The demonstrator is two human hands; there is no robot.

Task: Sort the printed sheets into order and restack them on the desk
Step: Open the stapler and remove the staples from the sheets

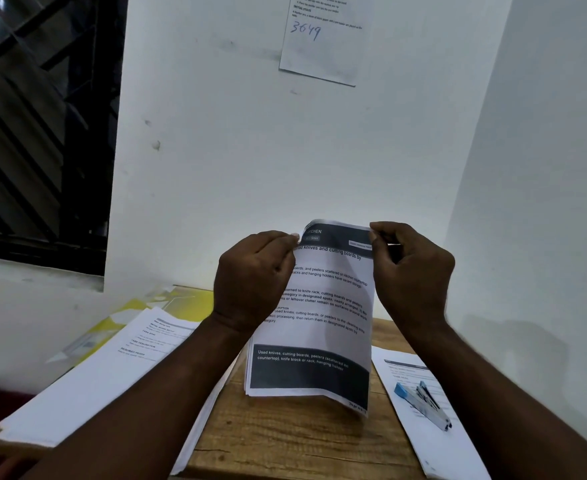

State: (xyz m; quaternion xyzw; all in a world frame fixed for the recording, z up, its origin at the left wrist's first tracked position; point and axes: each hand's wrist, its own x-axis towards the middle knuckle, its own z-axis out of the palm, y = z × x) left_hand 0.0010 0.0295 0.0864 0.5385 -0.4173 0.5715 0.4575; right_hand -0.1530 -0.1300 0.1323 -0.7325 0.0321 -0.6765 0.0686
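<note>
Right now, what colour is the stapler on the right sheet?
The stapler is light blue with silver metal, seen in the head view.

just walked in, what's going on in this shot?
A person is holding a few printed sheets upright over the wooden desk. The left hand and right hand each pinch a top corner. A larger paper stack lies on the desk to the left, over a yellow folder. To the right, a blue stapler rests on a loose sheet.
</note>
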